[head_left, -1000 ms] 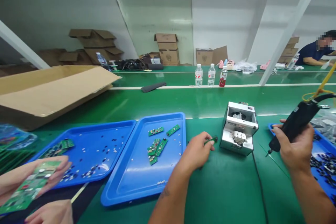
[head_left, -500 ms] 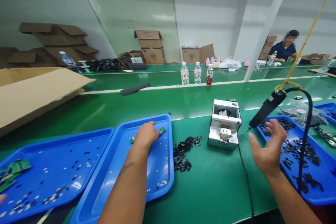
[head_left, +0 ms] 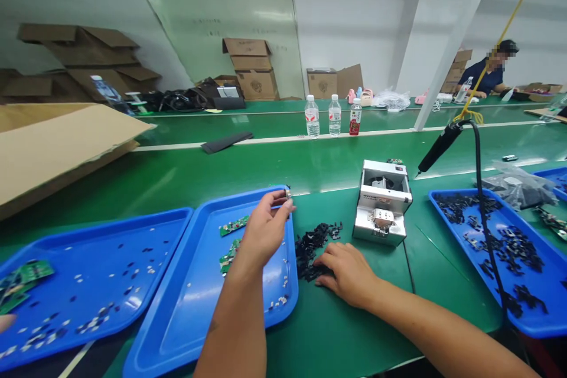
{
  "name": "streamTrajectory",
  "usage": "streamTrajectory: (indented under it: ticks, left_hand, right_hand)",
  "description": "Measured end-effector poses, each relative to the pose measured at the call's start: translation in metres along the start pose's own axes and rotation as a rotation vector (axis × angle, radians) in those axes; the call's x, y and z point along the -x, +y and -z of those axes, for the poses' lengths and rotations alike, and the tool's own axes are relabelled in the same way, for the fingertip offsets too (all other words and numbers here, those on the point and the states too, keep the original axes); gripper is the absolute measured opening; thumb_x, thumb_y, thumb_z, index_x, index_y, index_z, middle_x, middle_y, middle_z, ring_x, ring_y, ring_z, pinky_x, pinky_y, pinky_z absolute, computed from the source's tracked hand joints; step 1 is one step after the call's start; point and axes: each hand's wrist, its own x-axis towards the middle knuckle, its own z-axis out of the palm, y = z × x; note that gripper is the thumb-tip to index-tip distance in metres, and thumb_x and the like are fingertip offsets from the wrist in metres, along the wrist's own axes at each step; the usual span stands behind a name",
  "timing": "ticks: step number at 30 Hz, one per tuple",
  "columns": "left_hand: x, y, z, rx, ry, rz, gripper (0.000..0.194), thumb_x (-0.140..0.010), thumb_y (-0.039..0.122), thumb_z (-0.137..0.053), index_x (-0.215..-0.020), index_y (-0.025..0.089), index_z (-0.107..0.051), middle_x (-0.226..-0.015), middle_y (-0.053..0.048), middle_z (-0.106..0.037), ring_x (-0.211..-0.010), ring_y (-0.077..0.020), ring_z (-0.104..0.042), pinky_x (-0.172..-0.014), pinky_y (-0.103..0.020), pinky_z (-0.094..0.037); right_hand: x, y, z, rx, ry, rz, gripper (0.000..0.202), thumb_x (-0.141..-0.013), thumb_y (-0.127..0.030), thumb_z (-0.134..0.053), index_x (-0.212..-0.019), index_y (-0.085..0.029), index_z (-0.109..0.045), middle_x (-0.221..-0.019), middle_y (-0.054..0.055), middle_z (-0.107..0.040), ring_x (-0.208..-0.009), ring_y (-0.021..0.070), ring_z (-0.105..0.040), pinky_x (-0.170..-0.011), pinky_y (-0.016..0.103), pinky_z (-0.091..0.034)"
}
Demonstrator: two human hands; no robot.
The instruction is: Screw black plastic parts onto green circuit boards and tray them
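My left hand (head_left: 268, 227) is over the right edge of the middle blue tray (head_left: 195, 301), its fingers pinched on a small pale part (head_left: 287, 193) whose kind I cannot make out. Two green circuit boards (head_left: 234, 225) lie in that tray, one partly hidden by my wrist. On the green table, my right hand (head_left: 348, 274) has its fingertips bent into a pile of small black plastic parts (head_left: 312, 245). What those fingers grip is hidden. Behind my right hand stands a small white and grey machine (head_left: 383, 201) with a metal block on its front.
An electric screwdriver (head_left: 440, 147) hangs from a yellow cord. To the right lies a blue tray (head_left: 547, 328) of black parts; the left blue tray (head_left: 106, 230) holds boards and bits. Another person's fingertips (head_left: 6, 322) show at the left edge. Bottles (head_left: 312, 118) stand farther back.
My left hand has lifted and moved right, from the boards to the tray's edge. My right hand has left the screwdriver, which now hangs free, and come to the black pile.
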Motion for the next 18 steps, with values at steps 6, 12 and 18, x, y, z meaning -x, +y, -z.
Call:
streamTrajectory:
  ticks: [6, 12, 18]
  left_hand:
    - [0.052, 0.01, -0.046, 0.953, -0.321, 0.312, 0.033, -0.09, 0.031, -0.069, -0.12, 0.018, -0.066, -0.101, -0.006, -0.066, -0.082, -0.0197, -0.069, -0.071, -0.035, -0.061]
    - [0.062, 0.003, -0.066, 1.103, -0.437, 0.399, 0.027, -0.094, 0.029, -0.064, -0.114, 0.013, -0.074, -0.095, -0.008, -0.065, -0.065, -0.0126, -0.058, -0.055, -0.025, -0.051]
    - [0.063, -0.001, -0.069, 1.059, -0.417, 0.387, 0.037, -0.087, 0.041, -0.076, -0.11, 0.011, -0.077, -0.091, -0.007, -0.063, -0.068, -0.0114, -0.052, -0.057, -0.024, -0.047]
  right_hand:
    - [0.004, 0.008, -0.012, -0.155, 0.109, -0.087, 0.024, -0.084, -0.021, -0.079, -0.106, -0.024, -0.069, -0.109, 0.005, -0.071, -0.095, 0.0235, -0.066, -0.084, 0.035, -0.049]
    - [0.003, 0.013, -0.009, -0.464, 0.222, -0.078, 0.018, -0.077, -0.003, -0.07, -0.082, -0.019, -0.066, -0.099, 0.004, -0.071, -0.09, 0.0203, -0.067, -0.083, 0.031, -0.054]
    - [0.015, 0.017, 0.022, -0.654, 0.323, 0.002, 0.019, -0.093, -0.01, -0.055, -0.093, -0.019, -0.072, -0.099, 0.005, -0.071, -0.093, 0.017, -0.069, -0.089, 0.031, -0.057]
